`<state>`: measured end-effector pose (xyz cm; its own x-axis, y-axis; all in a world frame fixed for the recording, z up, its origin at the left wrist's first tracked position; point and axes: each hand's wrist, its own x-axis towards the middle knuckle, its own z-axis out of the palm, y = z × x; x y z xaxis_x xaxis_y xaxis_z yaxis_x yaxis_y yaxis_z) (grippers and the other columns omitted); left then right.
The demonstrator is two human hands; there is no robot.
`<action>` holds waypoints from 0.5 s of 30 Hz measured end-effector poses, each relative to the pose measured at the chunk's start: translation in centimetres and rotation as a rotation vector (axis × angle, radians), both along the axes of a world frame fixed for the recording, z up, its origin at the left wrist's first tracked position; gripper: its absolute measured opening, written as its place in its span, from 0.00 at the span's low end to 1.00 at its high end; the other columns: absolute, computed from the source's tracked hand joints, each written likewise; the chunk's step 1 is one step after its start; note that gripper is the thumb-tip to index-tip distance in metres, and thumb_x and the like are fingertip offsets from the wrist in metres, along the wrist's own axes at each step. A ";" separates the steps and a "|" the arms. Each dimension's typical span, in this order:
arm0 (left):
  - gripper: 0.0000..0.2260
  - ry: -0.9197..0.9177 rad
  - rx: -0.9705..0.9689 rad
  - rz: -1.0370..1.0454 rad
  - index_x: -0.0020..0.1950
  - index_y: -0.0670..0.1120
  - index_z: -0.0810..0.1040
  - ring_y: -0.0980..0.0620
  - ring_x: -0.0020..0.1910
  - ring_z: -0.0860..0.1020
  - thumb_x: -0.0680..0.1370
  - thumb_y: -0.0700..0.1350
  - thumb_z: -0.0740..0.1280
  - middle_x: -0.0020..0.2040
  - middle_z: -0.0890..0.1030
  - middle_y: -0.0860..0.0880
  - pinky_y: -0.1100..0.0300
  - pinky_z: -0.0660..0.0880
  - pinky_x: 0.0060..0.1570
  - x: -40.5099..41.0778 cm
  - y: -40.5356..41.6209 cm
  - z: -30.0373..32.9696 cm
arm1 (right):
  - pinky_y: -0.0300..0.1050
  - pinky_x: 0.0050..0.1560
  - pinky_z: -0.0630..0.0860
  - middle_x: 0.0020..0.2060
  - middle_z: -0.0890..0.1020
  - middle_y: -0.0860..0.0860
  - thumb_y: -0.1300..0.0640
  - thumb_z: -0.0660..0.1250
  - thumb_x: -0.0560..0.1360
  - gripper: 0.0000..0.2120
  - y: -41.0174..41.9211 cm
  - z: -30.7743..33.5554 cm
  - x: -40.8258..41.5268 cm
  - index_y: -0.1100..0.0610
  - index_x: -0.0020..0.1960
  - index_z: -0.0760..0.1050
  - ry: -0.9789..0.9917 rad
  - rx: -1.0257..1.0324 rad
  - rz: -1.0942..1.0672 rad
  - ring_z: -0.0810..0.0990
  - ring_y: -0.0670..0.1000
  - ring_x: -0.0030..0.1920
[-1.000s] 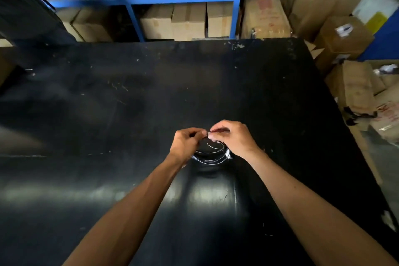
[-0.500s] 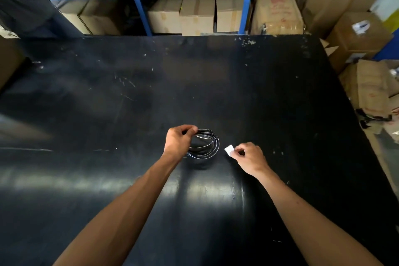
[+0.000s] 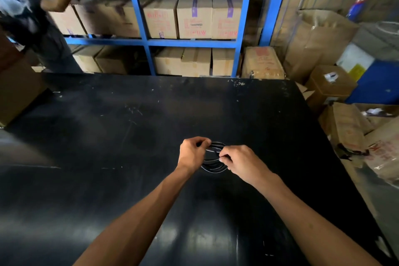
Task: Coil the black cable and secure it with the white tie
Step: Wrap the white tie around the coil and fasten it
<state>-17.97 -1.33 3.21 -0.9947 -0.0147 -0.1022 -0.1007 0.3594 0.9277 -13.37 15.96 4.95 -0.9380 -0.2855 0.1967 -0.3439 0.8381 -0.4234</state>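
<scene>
Black and glossy, the coiled cable (image 3: 212,165) forms a small round bundle of several loops just above the scuffed black table (image 3: 129,136), near its middle. The left hand (image 3: 192,153) pinches the coil's far left side between thumb and curled fingers. The right hand (image 3: 241,161) closes its fingertips on the coil's right side; the white tie cannot be made out, though a faint pale speck shows at those fingertips. Half a second ago the right hand lay apart on the table holding a white piece; now it has come back to the coil, and both hands meet over it. Beyond the table's far edge stands a blue metal rack (image 3: 194,42) stacked with cardboard boxes (image 3: 194,17). Crumpled cartons (image 3: 343,127) pile at the right. Another person (image 3: 28,13), blurred, reaches toward the rack at far left.
</scene>
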 end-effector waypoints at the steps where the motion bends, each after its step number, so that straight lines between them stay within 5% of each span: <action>1: 0.06 0.004 0.013 -0.009 0.45 0.48 0.86 0.62 0.28 0.73 0.78 0.45 0.69 0.31 0.80 0.58 0.64 0.71 0.36 0.5 0.2 0.7 | 0.52 0.43 0.81 0.42 0.86 0.53 0.58 0.73 0.75 0.04 -0.4 0.4 0.2 0.57 0.48 0.84 0.051 0.044 -0.010 0.85 0.55 0.41; 8: 0.07 0.035 0.133 -0.067 0.46 0.47 0.86 0.57 0.34 0.78 0.78 0.45 0.68 0.39 0.85 0.53 0.60 0.77 0.40 3.3 1.1 3.8 | 0.45 0.22 0.76 0.31 0.83 0.51 0.56 0.79 0.68 0.10 -1.7 3.5 2.3 0.57 0.42 0.78 0.391 0.348 -0.146 0.83 0.53 0.26; 15: 0.08 0.042 0.303 -0.123 0.47 0.41 0.84 0.57 0.28 0.74 0.80 0.41 0.67 0.31 0.79 0.50 0.64 0.75 0.32 5.2 1.1 6.9 | 0.47 0.22 0.77 0.35 0.79 0.52 0.54 0.73 0.73 0.09 -1.0 5.2 3.4 0.57 0.42 0.75 0.563 0.344 -0.177 0.81 0.53 0.27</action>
